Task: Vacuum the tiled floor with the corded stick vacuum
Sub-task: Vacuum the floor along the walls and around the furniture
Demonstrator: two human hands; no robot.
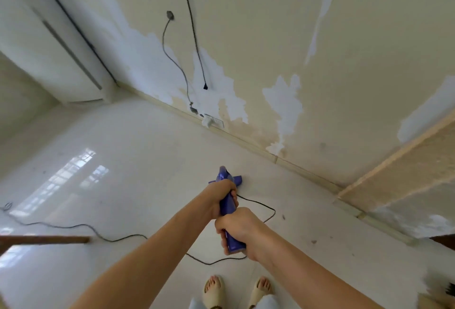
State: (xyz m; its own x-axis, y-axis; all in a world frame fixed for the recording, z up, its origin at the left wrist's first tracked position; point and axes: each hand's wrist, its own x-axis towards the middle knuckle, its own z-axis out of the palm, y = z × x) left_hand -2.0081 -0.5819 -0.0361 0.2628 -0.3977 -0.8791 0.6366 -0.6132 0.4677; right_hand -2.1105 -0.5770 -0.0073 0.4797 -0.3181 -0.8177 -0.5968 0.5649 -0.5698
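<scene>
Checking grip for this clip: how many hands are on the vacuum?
2. The left hand grips the blue vacuum higher along its body, nearer the floor head; the right hand grips the handle end closest to the person.

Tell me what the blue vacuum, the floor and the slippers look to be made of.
Vacuum: looks like moulded plastic, semi-gloss; uniform blue with soft highlights. Both hands grip it, left hand ahead of right hand.
Floor: glazed or polished tile, probably; it mirrors a window.
Slippers: seemingly matte foam or rubber; thick, beige, no shine.
</scene>
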